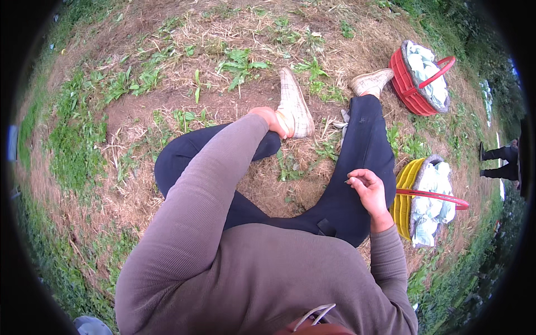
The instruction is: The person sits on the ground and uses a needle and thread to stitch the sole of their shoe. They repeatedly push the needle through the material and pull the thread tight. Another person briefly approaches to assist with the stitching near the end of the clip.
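Note:
My left arm reaches forward across my bent left leg. My left hand (268, 119) lies at the ankle beside the pale patterned shoe (295, 106), and its fingers are mostly hidden there. Over my right thigh, in dark trousers (357, 151), my right hand (368, 192) is closed in a pinch. A tiny greenish bit shows at its fingertips, too small to name. The other pale shoe (371, 82) is on my stretched right leg. Something whitish (341, 125), perhaps cloth, lies on the ground against the inner side of that leg.
A red basket (410, 89) with a red handle and pale bundles stands by my right foot. Nearer, a yellow basket (403, 192) with similar bundles sits close by my right hand. Dry straw and green weeds (240, 66) cover the ground. Another person's dark-clad legs (502, 162) show far right.

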Tool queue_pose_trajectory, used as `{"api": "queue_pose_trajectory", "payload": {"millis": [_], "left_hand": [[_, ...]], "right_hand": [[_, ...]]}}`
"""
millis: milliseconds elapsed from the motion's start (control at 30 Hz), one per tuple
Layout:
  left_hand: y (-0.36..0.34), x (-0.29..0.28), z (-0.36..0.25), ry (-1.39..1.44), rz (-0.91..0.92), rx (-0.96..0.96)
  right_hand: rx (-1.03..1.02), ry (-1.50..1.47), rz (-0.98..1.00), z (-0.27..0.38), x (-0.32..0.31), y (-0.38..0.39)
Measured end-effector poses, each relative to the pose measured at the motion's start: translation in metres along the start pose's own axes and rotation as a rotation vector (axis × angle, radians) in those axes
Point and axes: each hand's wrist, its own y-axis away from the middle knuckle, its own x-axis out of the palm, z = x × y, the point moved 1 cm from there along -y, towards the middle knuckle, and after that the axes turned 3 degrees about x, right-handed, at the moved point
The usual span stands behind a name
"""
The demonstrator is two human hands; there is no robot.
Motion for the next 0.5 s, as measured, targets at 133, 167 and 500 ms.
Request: {"api": "queue_pose_trajectory", "payload": {"millis": [133,167,500], "left_hand": [[0.002,0.004,-0.001,0.004,-0.101,-0.019],[0.003,0.007,-0.002,-0.013,-0.125,-0.010],[0.040,0.007,-0.019,-0.303,-0.074,0.130]], "right_hand": [[-0.005,-0.054,-0.064,-0.009,0.007,0.049],[0.003,-0.038,-0.066,-0.011,0.007,0.059],[0.137,-0.076,0.128,-0.046,0.049,0.077]]}}
